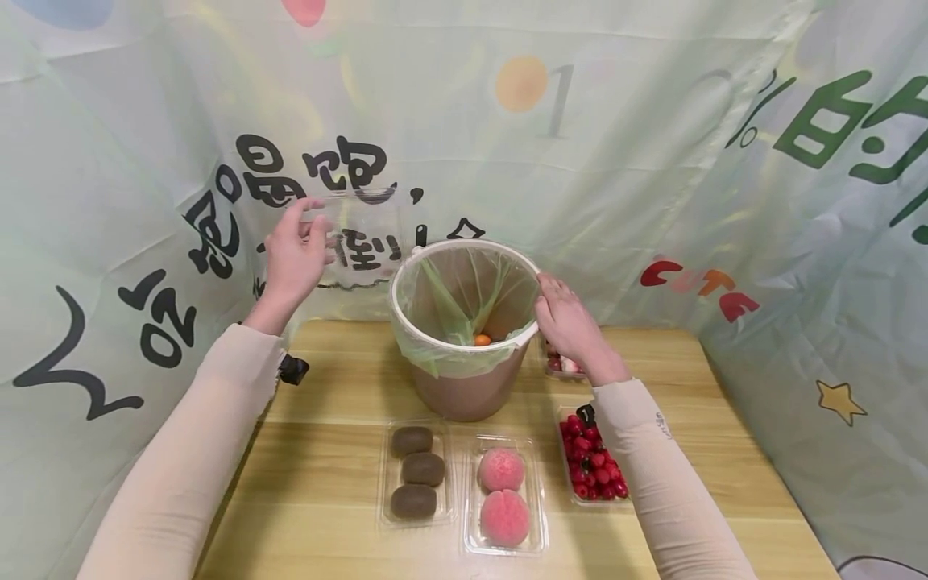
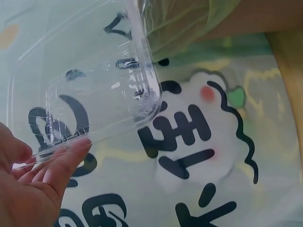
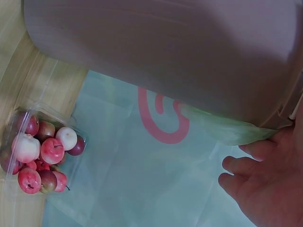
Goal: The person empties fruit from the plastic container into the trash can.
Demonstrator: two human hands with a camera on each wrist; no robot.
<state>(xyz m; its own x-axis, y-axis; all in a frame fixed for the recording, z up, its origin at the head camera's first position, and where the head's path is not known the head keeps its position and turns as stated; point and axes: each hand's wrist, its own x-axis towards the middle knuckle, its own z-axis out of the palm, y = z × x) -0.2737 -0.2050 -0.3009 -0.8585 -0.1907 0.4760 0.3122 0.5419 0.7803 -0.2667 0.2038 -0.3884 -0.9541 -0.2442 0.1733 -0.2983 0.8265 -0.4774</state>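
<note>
Creased printed cloth (image 1: 449,105) hung behind the wood-grained surface (image 1: 326,483); I saw left fingers (image 2: 71,163) pinching a clear rectangular plastic tray (image 2: 94,90), raised beside a round brown film-lined bin (image 1: 471,395), right fingers (image 1: 554,287) gripping its white rim (image 1: 397,310).

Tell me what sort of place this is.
Probably a small staged tabletop booth: printed fabric hangs behind and on both sides of a wooden table, which carries a lined bin and clear fruit trays.
</note>
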